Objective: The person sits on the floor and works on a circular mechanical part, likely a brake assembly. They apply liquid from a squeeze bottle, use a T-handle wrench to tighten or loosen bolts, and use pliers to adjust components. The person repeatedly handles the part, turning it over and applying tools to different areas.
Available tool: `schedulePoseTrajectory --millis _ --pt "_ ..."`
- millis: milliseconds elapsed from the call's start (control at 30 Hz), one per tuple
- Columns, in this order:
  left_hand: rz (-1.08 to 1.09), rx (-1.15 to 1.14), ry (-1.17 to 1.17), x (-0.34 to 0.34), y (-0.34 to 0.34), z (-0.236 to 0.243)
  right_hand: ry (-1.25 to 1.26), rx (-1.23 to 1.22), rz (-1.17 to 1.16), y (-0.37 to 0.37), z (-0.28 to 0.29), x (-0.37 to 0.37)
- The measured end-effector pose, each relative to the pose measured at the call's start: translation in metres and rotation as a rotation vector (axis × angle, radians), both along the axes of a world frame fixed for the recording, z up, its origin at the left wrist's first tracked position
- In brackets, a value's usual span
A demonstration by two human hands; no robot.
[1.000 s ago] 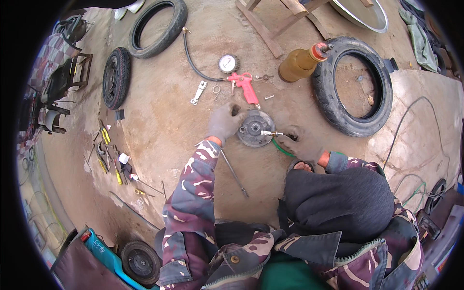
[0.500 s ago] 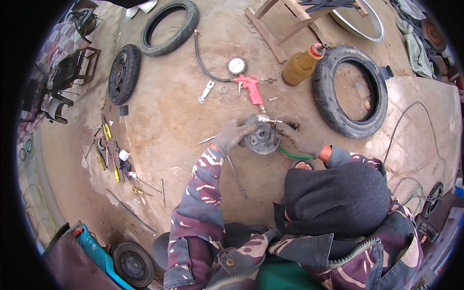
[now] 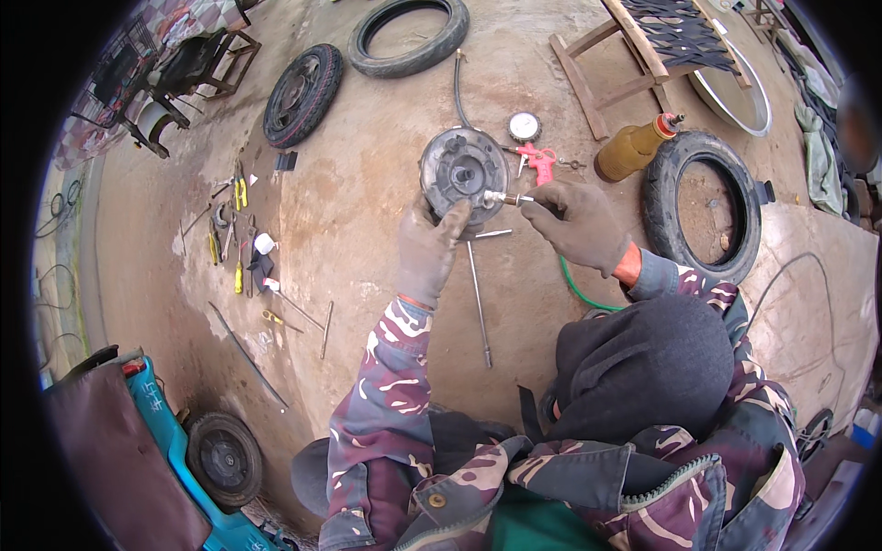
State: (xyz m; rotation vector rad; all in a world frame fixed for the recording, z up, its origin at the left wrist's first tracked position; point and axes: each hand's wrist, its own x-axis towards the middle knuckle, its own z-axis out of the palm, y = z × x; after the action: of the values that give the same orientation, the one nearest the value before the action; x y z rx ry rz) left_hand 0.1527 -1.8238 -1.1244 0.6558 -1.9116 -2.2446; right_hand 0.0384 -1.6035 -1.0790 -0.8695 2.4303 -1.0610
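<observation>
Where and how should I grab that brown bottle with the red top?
Grip the brown bottle around its wide, rounded body, below the narrowing neck. Coming from the left is probably best, since the black tire sits close on its right.

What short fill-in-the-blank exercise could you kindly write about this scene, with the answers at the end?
1. The ____ hand grips the round metal plate at its lower edge.
2. The thin hose below the right hand is coloured ____.
3. The gauge on the inflator gun is ____ in shape.
4. Just right of the amber bottle lies a black ____.

Missing words: left; green; round; tyre.
</observation>
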Motion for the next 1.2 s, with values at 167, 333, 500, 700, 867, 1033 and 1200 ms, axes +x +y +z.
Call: schedulePoseTrajectory --millis 167,333,500,700,867,1033,1200 --pt "0.102 0.04 0.128 0.004 0.004 0.001 0.063 -0.011 0.022 -0.008 0.001 0.009" --pt "0.093 -0.178 0.144 0.007 0.012 -0.004 0.454 0.042 0.161 -0.013 -0.005 0.008" --pt "0.117 -0.344 0.089 0.013 0.026 -0.01 0.575 0.222 0.266 -0.021 -0.014 0.013" --pt "0.157 -0.435 0.089 0.018 0.028 -0.012 0.473 0.283 0.254 -0.026 -0.028 0.014" --pt "0.132 -0.48 0.084 0.018 0.028 -0.012 0.339 0.256 0.23 -0.026 -0.04 0.011" --pt "0.167 -0.515 0.012 0.017 0.031 -0.012 0.617 0.163 0.336 -0.028 -0.047 0.006" --pt "0.151 -0.447 -0.024 0.017 0.029 -0.016 0.621 0.194 0.428 -0.03 -0.049 -0.001"
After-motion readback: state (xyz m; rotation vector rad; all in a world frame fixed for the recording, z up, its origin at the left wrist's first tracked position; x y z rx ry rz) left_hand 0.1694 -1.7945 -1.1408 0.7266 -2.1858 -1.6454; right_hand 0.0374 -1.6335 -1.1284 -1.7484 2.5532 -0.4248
